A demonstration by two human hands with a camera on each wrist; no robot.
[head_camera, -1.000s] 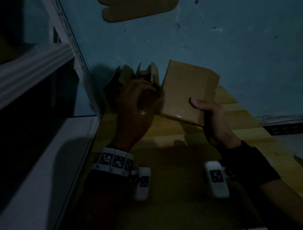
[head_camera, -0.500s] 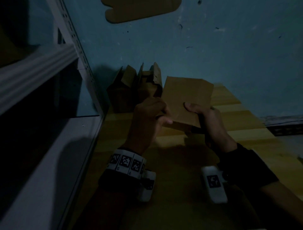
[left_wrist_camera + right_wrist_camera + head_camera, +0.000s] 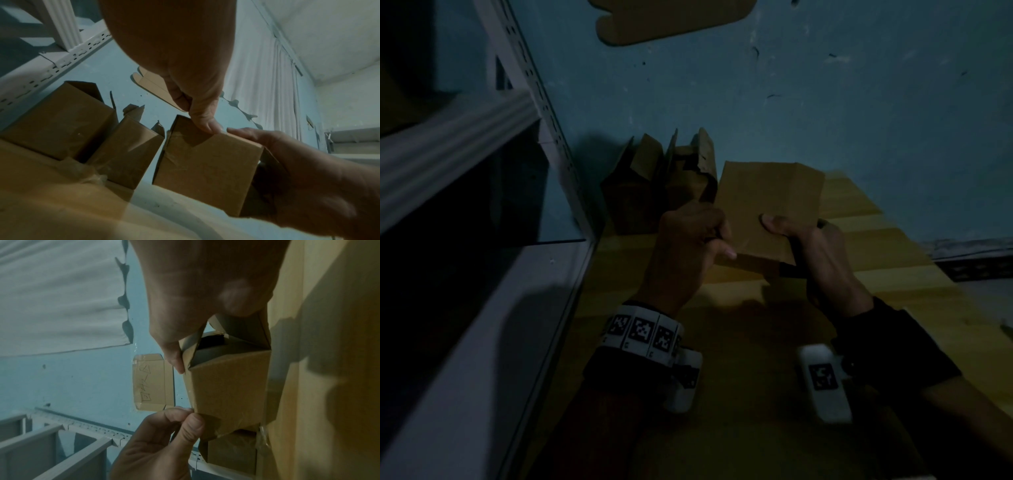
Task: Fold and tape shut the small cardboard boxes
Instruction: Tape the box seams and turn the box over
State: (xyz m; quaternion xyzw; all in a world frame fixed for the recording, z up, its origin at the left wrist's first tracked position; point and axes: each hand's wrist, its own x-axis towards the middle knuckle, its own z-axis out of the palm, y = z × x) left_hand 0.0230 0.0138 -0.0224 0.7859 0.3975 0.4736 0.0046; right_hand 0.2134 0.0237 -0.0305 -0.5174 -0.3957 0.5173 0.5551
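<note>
1. The small cardboard box [image 3: 767, 209] is held up over the wooden worktop [image 3: 893, 281], just in front of the blue wall [image 3: 825, 102]; its broad brown face is turned toward the head camera.
2. Compared with a second ago, the box sits lower and closer to the person, and is turned so its top edge runs level rather than tilted.
3. The right hand [image 3: 822, 260] grips the box's right side, thumb flat on the front face and the other fingers curled behind; in the right wrist view its fingertips [image 3: 174, 360] lie at the edge of an open end flap.
4. The left hand [image 3: 688, 250] has left the row of boxes it reached into a second ago and now pinches the box's lower left corner between thumb [image 3: 193, 426] and curled fingers.
5. In the left wrist view the left thumb tip [image 3: 207, 125] presses the box's upper edge, almost touching the right thumb [image 3: 246, 134]. Clear tape glints on the box's left edge.
6. Just left of the held box, several open boxes [image 3: 661, 185] stand on the worktop against the wall, flaps up.
7. A flat cardboard piece [image 3: 150, 382] with pen marks is taped to the wall above.
8. A white metal rack [image 3: 482, 308] stands to the left.
</note>
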